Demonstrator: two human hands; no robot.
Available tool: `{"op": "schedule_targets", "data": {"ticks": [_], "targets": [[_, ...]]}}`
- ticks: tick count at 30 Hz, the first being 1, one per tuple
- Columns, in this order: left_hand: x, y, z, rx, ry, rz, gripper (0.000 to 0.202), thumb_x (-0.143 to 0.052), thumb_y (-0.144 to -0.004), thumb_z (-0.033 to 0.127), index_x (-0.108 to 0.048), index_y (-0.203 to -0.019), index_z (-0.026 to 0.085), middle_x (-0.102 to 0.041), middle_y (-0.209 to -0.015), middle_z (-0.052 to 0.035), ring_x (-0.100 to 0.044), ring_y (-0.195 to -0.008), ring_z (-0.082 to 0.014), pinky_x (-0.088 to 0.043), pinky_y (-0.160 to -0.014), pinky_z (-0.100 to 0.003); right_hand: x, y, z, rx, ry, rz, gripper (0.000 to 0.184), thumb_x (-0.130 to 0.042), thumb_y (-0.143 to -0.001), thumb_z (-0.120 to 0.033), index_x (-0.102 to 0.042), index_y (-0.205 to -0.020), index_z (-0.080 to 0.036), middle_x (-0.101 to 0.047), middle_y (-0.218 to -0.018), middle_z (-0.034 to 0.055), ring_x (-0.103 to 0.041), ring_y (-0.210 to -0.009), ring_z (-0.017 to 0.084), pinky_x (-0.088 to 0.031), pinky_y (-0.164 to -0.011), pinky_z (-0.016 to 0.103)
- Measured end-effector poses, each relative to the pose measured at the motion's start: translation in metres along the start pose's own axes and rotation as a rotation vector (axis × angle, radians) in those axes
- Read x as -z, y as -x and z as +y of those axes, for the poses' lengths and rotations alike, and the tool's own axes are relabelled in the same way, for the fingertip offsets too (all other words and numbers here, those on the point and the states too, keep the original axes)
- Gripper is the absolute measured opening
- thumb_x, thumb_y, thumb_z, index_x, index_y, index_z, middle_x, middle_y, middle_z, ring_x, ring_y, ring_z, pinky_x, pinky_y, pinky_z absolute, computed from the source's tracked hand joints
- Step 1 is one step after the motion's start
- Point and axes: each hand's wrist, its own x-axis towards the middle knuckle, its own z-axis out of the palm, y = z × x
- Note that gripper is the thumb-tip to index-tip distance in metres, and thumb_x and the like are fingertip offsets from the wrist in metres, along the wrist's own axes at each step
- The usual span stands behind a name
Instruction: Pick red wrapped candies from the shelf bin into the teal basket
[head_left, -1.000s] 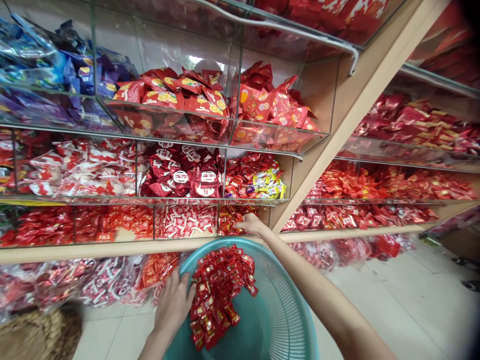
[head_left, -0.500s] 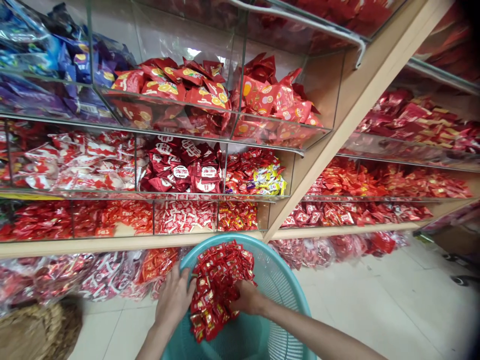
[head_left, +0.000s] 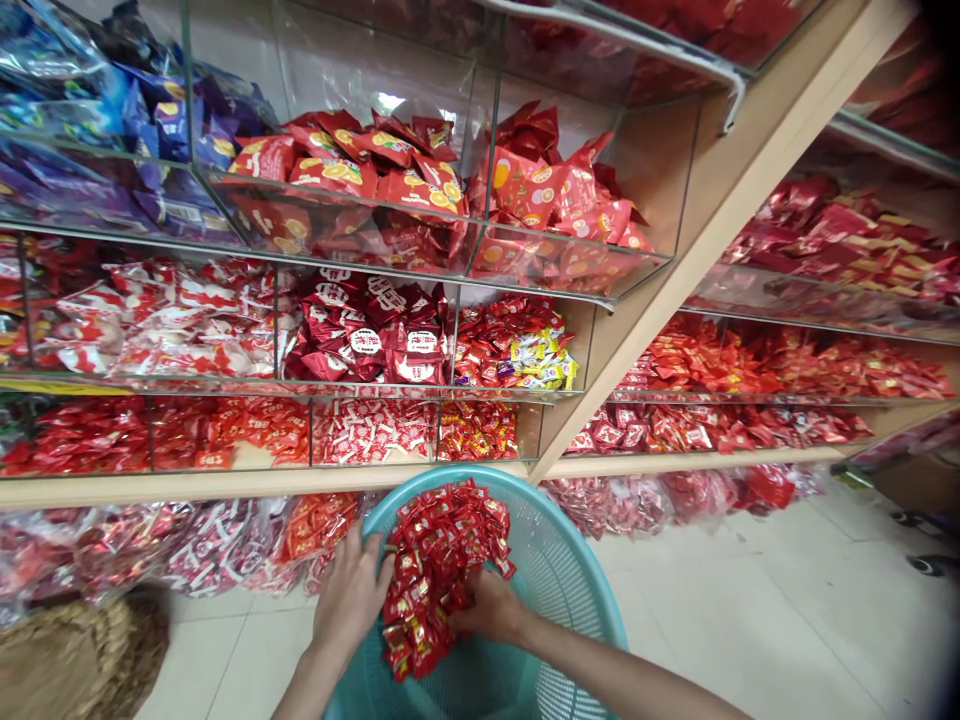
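Observation:
A teal plastic basket (head_left: pixel 600 590) stands on the floor in front of the shelf, with a heap of small red-wrapped candies (head_left: pixel 442 540) against its left inner side. Over the left rim lies my left hand (head_left: pixel 351 585), closed on the basket, its thumb on the inner side by the candies. My right hand (head_left: pixel 491 607) reaches in from the right, down at the heap's lower right edge. Its fingers curl around some candies and are partly hidden by them.
Shelf bins behind the basket hold red orange-print packets (head_left: pixel 337 175), dark red packets (head_left: pixel 367 335) and blue packets (head_left: pixel 172 120). Plastic bags of candy (head_left: pixel 225 545) lie under the shelf's bottom board (head_left: pixel 262 485). A woven basket (head_left: pixel 82 660) sits at lower left. Tiled floor (head_left: pixel 750 610) extends right.
My right hand has shifted slightly left and toward me along the heap's edge, and a few candies there have moved. My left hand stays at the rim.

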Motion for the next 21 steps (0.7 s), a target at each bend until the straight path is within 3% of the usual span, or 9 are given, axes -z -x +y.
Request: {"op": "schedule_targets", "data": {"ticks": [5,8,12,18,21], "targets": [[0.0,0.001,0.0,0.005,0.0,-0.01,0.041,-0.029,-0.092,0.033,-0.055,-0.12,0.016,-0.036,-0.138,-0.017,-0.041,-0.124,-0.0313,-0.04,-0.097,-0.045,0.0,-0.002,0.009,0.116,-0.075,-0.003,0.012,-0.066,-0.063,-0.029,-0.062,-0.066,-0.019,-0.06,-0.062,-0.0029,-0.054,-0.062,0.013,-0.033,-0.048,0.02],[0.0,0.001,0.0,-0.002,0.007,-0.007,0.041,-0.029,-0.092,0.033,-0.055,-0.119,0.016,-0.037,-0.137,-0.0169,-0.042,-0.124,-0.0309,-0.041,-0.096,-0.045,-0.003,-0.001,0.015,0.095,-0.09,-0.002,0.011,-0.065,-0.064,-0.028,-0.061,-0.069,-0.019,-0.062,-0.063,-0.0018,-0.057,-0.062,0.013,-0.037,-0.049,0.019],[-0.001,0.0,0.0,0.003,0.008,-0.007,0.04,-0.03,-0.092,0.033,-0.055,-0.119,0.016,-0.036,-0.138,-0.0161,-0.042,-0.123,-0.0307,-0.041,-0.096,-0.046,-0.007,0.001,0.016,0.024,-0.275,-0.118,0.01,-0.058,-0.068,-0.026,-0.06,-0.075,-0.018,-0.061,-0.06,-0.0015,-0.059,-0.052,0.013,-0.042,-0.044,0.019],[-0.001,0.0,0.0,0.0,0.006,0.005,0.039,-0.03,-0.093,0.033,-0.055,-0.118,0.016,-0.036,-0.138,-0.0162,-0.042,-0.123,-0.0306,-0.041,-0.096,-0.046,-0.011,0.001,0.005,-0.007,-0.507,-0.043,0.008,-0.06,-0.066,-0.021,-0.056,-0.073,-0.018,-0.058,-0.058,-0.0033,-0.056,-0.049,0.012,-0.045,-0.044,0.02],[0.0,0.001,0.0,-0.001,0.007,0.0,0.04,-0.03,-0.093,0.034,-0.056,-0.117,0.016,-0.036,-0.137,-0.017,-0.042,-0.123,-0.0311,-0.04,-0.096,-0.046,-0.01,0.001,0.003,-0.002,-0.49,-0.034,0.009,-0.062,-0.065,-0.021,-0.058,-0.073,-0.018,-0.06,-0.06,-0.003,-0.057,-0.054,0.012,-0.045,-0.048,0.02]]}}
